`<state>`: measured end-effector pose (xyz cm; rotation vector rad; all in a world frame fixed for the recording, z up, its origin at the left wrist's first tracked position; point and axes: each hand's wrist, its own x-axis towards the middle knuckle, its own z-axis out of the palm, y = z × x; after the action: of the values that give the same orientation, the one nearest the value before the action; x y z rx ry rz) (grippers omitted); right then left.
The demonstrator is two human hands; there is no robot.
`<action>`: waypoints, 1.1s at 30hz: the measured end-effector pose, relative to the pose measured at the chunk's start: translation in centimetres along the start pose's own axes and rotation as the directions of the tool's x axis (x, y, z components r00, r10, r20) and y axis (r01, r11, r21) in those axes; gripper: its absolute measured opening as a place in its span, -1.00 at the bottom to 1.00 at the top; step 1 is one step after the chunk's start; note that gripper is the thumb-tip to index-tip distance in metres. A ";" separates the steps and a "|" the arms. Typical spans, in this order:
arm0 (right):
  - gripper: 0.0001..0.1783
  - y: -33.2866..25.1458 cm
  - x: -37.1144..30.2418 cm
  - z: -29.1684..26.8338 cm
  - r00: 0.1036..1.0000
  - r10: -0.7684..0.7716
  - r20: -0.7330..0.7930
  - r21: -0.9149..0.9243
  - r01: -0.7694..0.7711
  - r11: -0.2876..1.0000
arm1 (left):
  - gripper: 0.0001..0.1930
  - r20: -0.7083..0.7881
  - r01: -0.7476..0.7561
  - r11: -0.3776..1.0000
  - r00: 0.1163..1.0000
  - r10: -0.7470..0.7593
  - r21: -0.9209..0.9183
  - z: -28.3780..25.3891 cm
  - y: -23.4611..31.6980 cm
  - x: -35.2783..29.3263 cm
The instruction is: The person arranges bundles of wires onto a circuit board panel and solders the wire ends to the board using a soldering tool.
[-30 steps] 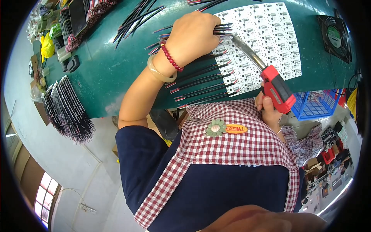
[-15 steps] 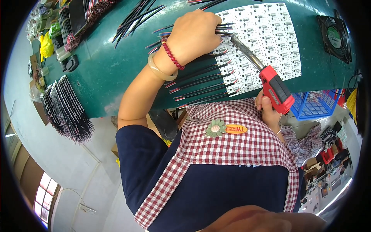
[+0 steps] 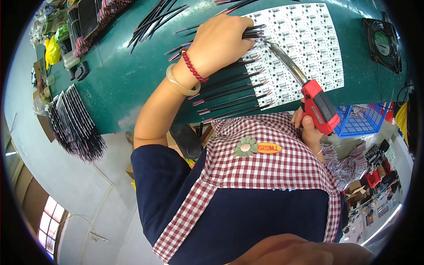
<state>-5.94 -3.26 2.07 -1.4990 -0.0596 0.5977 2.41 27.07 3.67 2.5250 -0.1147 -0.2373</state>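
I see my left hand (image 3: 218,42) pressed down on the green surface (image 3: 128,79), fingers curled over a small bunch of black wires (image 3: 254,33) and pinning their ends against the near edge of a white panel of small circuit boards (image 3: 304,48). My right hand (image 3: 309,128) sits at the surface's near edge, just beside my checked apron (image 3: 269,168), clenched around the red handle of a soldering gun (image 3: 316,106); its long metal barrel (image 3: 285,62) slants up and to the left across the white panel, and the tip ends just beside the wire ends under my left fingers. Below the left hand, a row of black wires with red tips (image 3: 234,95) lies side by side, their ends meeting the panel's left edge. On the left wrist there is a red bead bracelet (image 3: 193,66) and a pale bangle (image 3: 179,84). More loose wires (image 3: 154,20) lie well apart at the far side of the surface, a bundle of dark wires (image 3: 75,123) hangs over its left end, a small black fan (image 3: 383,42) stands at the right, and a blue basket (image 3: 357,123) sits just beyond the right hand.
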 end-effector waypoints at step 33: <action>-0.35 -0.2 0.4 0.9 0.996 -0.021 -0.083 0.093 0.029 0.995 | -0.85 -0.062 0.021 0.990 0.998 -0.013 0.140 1.3 1.2 -0.2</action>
<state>-5.89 -2.31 2.19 -1.4278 0.0132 0.5115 1.97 25.38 3.36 2.6719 -0.0887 -0.1640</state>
